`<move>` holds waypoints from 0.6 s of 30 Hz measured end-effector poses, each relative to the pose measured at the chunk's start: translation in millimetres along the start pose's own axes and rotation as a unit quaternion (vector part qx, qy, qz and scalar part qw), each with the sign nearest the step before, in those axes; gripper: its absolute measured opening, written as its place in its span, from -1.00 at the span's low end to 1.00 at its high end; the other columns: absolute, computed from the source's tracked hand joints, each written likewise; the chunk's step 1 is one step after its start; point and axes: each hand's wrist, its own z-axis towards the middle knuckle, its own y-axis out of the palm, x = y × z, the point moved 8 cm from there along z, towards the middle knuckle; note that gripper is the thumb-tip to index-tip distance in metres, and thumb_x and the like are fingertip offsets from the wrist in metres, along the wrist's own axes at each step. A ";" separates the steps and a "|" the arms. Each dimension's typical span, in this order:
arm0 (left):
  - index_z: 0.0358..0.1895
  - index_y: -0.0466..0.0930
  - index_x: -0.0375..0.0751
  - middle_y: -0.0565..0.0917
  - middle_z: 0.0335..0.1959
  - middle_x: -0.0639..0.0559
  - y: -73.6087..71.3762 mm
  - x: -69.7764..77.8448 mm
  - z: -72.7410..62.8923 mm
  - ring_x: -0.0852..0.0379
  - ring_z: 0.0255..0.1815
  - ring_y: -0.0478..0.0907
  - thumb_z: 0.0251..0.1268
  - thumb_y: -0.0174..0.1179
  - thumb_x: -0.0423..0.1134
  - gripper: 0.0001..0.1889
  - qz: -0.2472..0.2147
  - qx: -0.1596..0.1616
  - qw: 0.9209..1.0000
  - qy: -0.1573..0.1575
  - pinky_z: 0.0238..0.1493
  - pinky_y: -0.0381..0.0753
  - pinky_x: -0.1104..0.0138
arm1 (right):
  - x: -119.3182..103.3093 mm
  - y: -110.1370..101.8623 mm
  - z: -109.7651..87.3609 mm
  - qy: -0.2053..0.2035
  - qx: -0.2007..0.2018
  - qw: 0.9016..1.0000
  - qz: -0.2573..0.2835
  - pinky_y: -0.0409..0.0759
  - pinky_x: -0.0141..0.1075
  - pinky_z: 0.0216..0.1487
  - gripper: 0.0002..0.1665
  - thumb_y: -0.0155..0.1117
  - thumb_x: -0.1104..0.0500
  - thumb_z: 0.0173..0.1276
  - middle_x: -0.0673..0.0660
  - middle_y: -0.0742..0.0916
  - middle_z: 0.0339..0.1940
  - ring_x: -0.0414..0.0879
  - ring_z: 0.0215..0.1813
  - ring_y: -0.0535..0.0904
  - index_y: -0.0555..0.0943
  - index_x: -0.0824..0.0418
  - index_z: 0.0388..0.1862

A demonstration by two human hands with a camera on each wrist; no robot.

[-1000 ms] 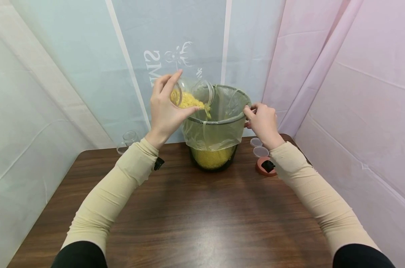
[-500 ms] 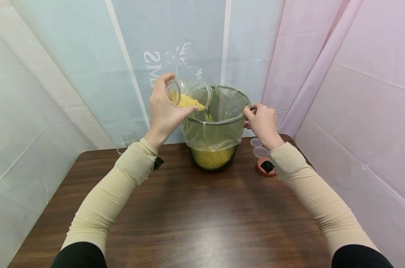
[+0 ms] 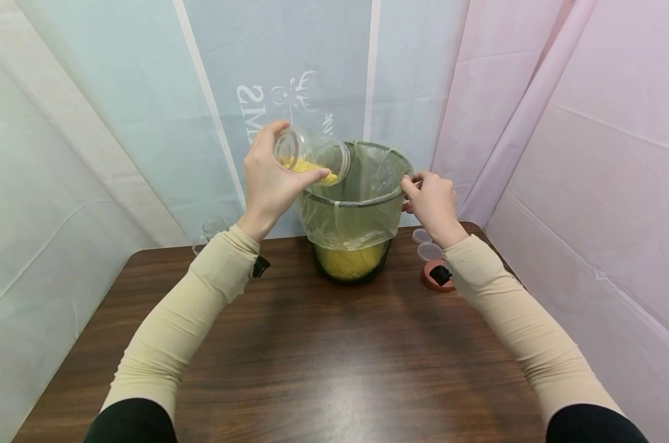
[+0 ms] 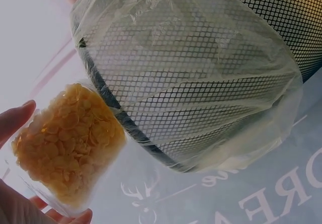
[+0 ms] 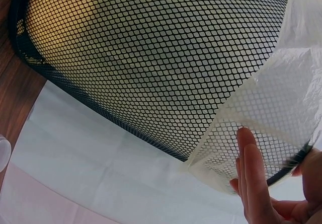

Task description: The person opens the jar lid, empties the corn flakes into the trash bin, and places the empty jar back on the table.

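Observation:
My left hand (image 3: 270,178) grips a clear jar (image 3: 315,144) near its base, tilted with its mouth over the near left part of the bin's rim. Yellow flakes (image 4: 70,138) lie along the jar's lower side. Below stands a black mesh wastebasket (image 3: 351,271), upright on the table, its upper half covered by the folded-over edge of a thin pale bag (image 3: 362,224). More yellow shows through the mesh low down. On the right side of the rim, my right hand (image 3: 434,197) pinches bag and rim, thumb inside and fingers (image 5: 254,173) along the outside.
Two clear lids (image 3: 430,251) and a reddish ring-shaped lid (image 3: 431,283) lie right of the wastebasket, the last partly behind the right wrist's black camera. Two clear jars (image 3: 214,226) stand at the back left, partly behind the left sleeve. A cloth backdrop (image 3: 417,80) rises behind the table.
Flakes have poured from the jar into the lined wastebasket, and fewer are left inside the jar. The left fingers have come down onto the jar's base. The right hand stays put.

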 end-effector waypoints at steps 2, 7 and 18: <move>0.19 0.44 -0.23 0.57 0.13 -0.04 0.1 -1.8 0.7 0.12 0.15 0.47 -0.45 0.62 -0.02 -0.07 -0.003 -0.001 1.000 -0.009 0.20 0.34 0.47 | 0.3 0.3 0.1 0.002 -0.002 1.000 0.002 0.56 -0.14 -0.11 -0.58 -0.05 -0.09 0.39 0.11 0.77 -0.43 -0.16 -0.59 0.69 0.61 0.19 -0.18; 0.18 0.47 -0.20 0.58 0.12 -0.02 -0.4 -4.8 2.1 0.12 0.14 0.47 -0.45 0.62 0.01 -0.08 -0.010 0.001 1.000 -0.022 0.19 0.34 0.49 | 0.2 0.2 0.4 0.001 -0.004 1.000 0.002 0.55 -0.15 -0.12 -0.58 -0.05 -0.09 0.39 0.12 0.78 -0.43 -0.16 -0.58 0.69 0.61 0.19 -0.18; 0.18 0.48 -0.15 0.59 0.11 0.03 0.6 -12.9 4.5 0.18 0.13 0.46 -0.47 0.61 0.08 -0.07 -0.021 -0.001 0.998 -0.062 0.17 0.35 0.49 | 0.3 -1.5 -0.1 0.004 -0.003 1.000 -0.003 0.53 -0.11 -0.05 -0.57 -0.05 -0.09 0.39 0.12 0.78 -0.41 -0.14 -0.57 0.69 0.60 0.19 -0.16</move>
